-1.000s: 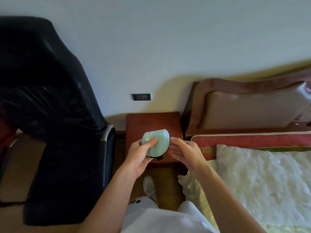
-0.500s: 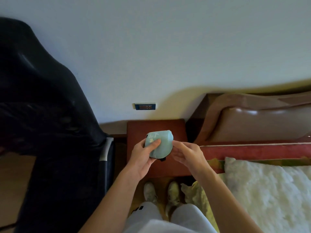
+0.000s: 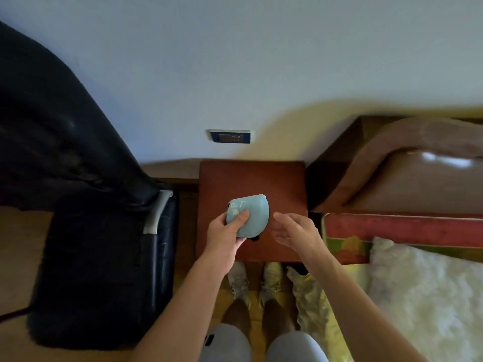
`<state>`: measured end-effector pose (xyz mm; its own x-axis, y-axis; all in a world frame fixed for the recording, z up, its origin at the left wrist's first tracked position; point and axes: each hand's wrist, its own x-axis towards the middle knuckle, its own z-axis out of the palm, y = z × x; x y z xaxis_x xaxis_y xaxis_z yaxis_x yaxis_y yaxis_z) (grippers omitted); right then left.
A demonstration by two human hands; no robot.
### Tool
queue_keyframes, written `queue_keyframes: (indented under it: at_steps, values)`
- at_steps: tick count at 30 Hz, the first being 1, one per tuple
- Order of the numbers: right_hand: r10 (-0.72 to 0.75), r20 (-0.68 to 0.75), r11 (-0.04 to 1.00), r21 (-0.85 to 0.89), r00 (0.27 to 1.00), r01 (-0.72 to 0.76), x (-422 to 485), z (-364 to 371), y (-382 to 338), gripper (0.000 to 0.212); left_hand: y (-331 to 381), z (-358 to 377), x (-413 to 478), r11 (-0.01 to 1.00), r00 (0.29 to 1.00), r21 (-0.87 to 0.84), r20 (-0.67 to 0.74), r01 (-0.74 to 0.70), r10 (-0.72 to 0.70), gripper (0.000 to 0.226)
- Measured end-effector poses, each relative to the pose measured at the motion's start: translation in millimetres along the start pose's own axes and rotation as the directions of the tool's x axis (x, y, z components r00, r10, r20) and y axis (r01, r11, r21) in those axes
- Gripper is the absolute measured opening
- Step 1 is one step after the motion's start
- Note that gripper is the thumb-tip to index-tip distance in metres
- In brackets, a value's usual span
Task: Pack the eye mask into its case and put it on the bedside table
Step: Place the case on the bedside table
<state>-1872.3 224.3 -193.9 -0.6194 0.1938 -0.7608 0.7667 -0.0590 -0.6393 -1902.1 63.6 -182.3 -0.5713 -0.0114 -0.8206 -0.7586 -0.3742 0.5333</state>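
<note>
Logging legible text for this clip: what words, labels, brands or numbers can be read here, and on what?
Teal case, held in the left hand: pale printed characters near the thumb, too blurred and partly covered to read.
Wall socket plate above the bedside table: no readable marking.
Small dark tag on the shorts: too small to read.
Nothing else carries text.

The left hand [image 3: 226, 232] covers part of the case's [image 3: 252, 216] blurred print.
</note>
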Motion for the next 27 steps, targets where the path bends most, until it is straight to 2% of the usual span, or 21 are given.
queue_keyframes:
  at_steps: [4, 7, 9, 19, 24, 27]
  values:
    - [-0.099, -0.077, 0.929, -0.364, 0.992, 0.065, 42, -6, 39, 0.034, -38, -6, 51, 0.999, 0.997, 0.015, -0.059, 0.041, -0.04, 0.017]
    - [-0.257, -0.019, 0.773, -0.604, 0.966, 0.194, 79, -7, 78, 0.04, -66, -12, 93, 0.997, 0.994, 0.064, -0.098, 0.049, -0.042, 0.016]
    - [-0.287, 0.042, 0.663, -0.713, 0.957, 0.23, 105, -5, 106, 0.044, -85, -17, 121, 0.991, 0.992, 0.127, -0.127, 0.038, -0.021, 0.015]
    - [-0.411, 0.215, 0.329, -0.871, 0.886, 0.364, 170, 0, 220, 0.062, -158, -36, 223, 0.908, 0.974, 0.418, -0.219, 0.036, 0.063, 0.01]
    - [-0.451, 0.203, 0.263, -0.9, 0.869, 0.347, 179, 2, 244, 0.064, -171, -24, 247, 0.858, 0.965, 0.51, -0.192, -0.058, 0.18, 0.019]
    - [-0.453, 0.201, 0.251, -0.906, 0.868, 0.341, 180, 3, 249, 0.065, -175, -19, 247, 0.74, 0.928, 0.656, -0.166, -0.149, 0.333, 0.023]
